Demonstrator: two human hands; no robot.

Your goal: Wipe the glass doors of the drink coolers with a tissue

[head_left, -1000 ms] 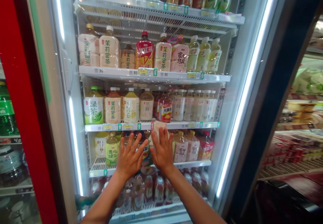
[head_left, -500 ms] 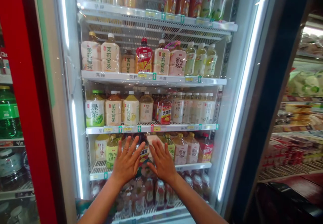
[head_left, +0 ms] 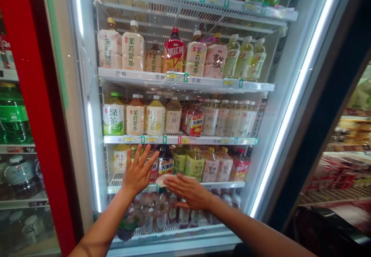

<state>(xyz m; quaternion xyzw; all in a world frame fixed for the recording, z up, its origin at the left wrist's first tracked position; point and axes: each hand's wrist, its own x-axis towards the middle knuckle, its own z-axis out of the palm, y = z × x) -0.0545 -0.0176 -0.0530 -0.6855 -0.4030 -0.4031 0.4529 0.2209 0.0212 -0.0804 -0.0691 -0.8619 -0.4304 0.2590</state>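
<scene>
My left hand (head_left: 138,174) lies with fingers spread, flat against the glass door of a drinks cooler, with nothing in it. A white cloth or tissue (head_left: 162,179) sticks out past the fingertips of my right hand (head_left: 188,190), which holds it pressed to the glass with fingers together and pointing left. Most of the cloth is hidden under those fingers. Behind the glass, between and above my hands, stands a dark tea bottle (head_left: 166,162). Right of it is a green-labelled bottle (head_left: 194,163).
Shelves of bottled tea fill the cooler, among them a red-labelled bottle (head_left: 174,52). A bright light strip (head_left: 295,94) runs up the right side. At the left is a red frame (head_left: 31,75) beside another cooler. An open chilled display (head_left: 342,168) stands at right.
My right hand has moved down and turned, its fingers now pointing left, bringing the cloth lower. My left hand has shifted slightly left and up. The view has tilted downward.
</scene>
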